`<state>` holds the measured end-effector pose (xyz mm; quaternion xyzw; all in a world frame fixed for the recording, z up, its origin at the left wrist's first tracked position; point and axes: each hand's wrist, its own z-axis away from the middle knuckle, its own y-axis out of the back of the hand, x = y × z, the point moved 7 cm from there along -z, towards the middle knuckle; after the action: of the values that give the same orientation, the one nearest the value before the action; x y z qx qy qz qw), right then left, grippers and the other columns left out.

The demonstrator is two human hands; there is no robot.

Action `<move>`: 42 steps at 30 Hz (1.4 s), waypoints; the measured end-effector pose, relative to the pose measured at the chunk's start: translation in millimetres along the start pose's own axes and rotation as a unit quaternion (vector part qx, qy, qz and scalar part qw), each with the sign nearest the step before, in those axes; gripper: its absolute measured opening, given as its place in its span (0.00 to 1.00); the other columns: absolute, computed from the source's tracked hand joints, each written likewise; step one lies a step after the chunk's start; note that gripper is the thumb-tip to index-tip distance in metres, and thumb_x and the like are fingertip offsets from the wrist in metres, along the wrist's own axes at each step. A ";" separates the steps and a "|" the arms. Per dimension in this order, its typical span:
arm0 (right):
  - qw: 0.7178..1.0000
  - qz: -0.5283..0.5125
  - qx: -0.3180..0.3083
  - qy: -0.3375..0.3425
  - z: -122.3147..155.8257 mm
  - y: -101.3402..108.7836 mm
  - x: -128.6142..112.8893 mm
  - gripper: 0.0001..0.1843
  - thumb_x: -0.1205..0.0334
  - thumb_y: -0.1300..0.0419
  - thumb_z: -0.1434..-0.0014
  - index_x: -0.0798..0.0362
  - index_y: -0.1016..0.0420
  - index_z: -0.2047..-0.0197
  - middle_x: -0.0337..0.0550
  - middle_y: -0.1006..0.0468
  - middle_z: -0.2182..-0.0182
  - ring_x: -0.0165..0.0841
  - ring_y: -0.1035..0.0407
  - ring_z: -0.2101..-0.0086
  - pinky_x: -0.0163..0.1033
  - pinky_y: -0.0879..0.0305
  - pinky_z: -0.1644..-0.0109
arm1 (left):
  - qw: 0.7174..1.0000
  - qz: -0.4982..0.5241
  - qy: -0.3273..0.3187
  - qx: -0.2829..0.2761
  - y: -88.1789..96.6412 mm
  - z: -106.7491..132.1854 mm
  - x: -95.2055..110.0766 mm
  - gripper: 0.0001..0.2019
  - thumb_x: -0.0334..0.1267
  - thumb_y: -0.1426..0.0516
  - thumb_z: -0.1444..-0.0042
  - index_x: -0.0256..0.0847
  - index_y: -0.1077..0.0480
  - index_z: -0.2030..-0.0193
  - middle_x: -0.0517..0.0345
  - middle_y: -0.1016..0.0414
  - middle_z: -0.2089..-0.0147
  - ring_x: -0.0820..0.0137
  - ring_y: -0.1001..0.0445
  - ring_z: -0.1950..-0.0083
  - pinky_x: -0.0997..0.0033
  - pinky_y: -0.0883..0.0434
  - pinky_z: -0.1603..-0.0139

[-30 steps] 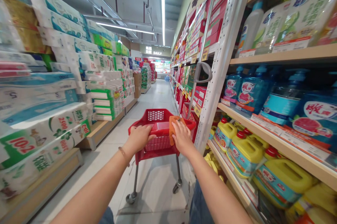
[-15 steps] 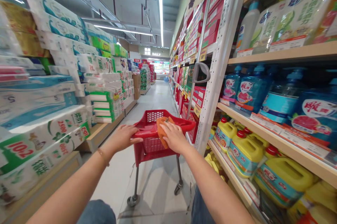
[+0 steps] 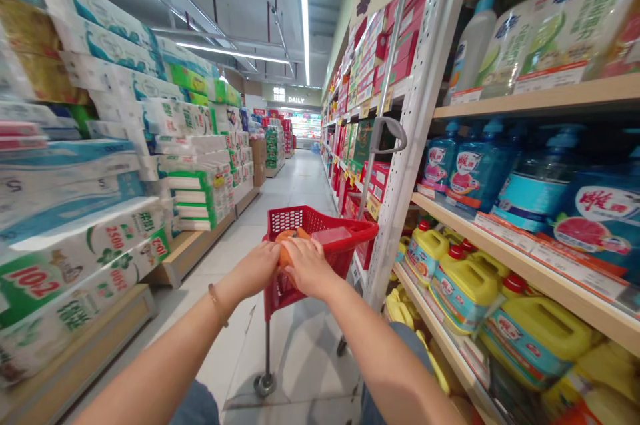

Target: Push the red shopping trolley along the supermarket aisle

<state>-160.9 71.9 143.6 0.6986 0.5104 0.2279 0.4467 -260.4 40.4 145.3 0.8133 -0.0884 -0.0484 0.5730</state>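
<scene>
A red plastic shopping cart [image 3: 285, 217] stands in front of me on thin metal legs, turned at a slight angle. Across the left part of its handle [image 3: 350, 234] lies an orange cloth [image 3: 286, 236]. My right hand [image 3: 306, 266] is closed over the cloth, pressing it round the bar. Right beside it my left hand [image 3: 261, 268] has its fingers bent against the cloth at the left end of the handle; its fingertips are partly hidden. A pale label panel [image 3: 333, 236] shows on the handle to the right of my hands.
Stacked tissue packs [image 3: 100, 232] line the left side. On the right, shelves [image 3: 530, 225] hold blue pump bottles [image 3: 483, 162] and yellow jugs [image 3: 463, 278]. A metal pole with a grey loop handle [image 3: 390, 135] stands at the shelf upright. The tiled aisle [image 3: 300, 175] runs ahead.
My left hand has slid right along the handle to the cloth. My right hand and the cloth have moved left, baring the label panel. The cart has turned slightly.
</scene>
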 end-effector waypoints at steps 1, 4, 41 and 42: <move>1.000 -0.003 0.001 0.006 1.9 2.7 -0.3 0.33 0.60 0.43 0.39 0.51 0.49 0.33 0.50 0.40 0.37 0.40 0.48 0.38 0.53 0.57 0.35 | 1.000 -0.006 0.008 0.003 0.7 -0.8 4.8 0.11 0.38 0.49 0.38 0.33 0.31 0.57 0.42 0.26 0.56 0.59 0.29 0.53 0.59 0.33 0.49; 1.000 -0.003 -0.007 0.028 13.2 13.8 7.7 0.33 0.58 0.43 0.38 0.50 0.50 0.33 0.50 0.38 0.38 0.39 0.47 0.38 0.52 0.56 0.35 | 1.000 -0.001 0.016 -0.002 4.4 -2.3 12.5 0.12 0.42 0.47 0.39 0.34 0.29 0.60 0.42 0.24 0.57 0.58 0.28 0.55 0.60 0.32 0.53; 0.996 0.070 -0.025 -0.058 61.8 52.8 43.6 0.27 0.62 0.44 0.38 0.57 0.41 0.38 0.54 0.38 0.39 0.43 0.48 0.38 0.51 0.53 0.34 | 0.962 0.255 0.084 0.043 -81.9 -10.7 -71.7 0.27 0.55 0.45 0.45 0.41 0.31 0.45 0.49 0.27 0.43 0.58 0.30 0.42 0.59 0.35 0.39; 0.995 0.079 -0.017 -0.058 60.2 52.9 42.6 0.26 0.62 0.44 0.39 0.58 0.41 0.38 0.54 0.36 0.41 0.43 0.46 0.39 0.51 0.53 0.35 | 0.962 0.256 0.086 0.046 -84.8 -11.3 -71.3 0.27 0.55 0.45 0.45 0.41 0.31 0.44 0.49 0.27 0.42 0.58 0.30 0.41 0.59 0.36 0.38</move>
<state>-71.4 83.1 153.1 0.7412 0.4224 0.2303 0.4681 -320.7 92.9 67.8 0.7900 -0.2459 0.1743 0.5339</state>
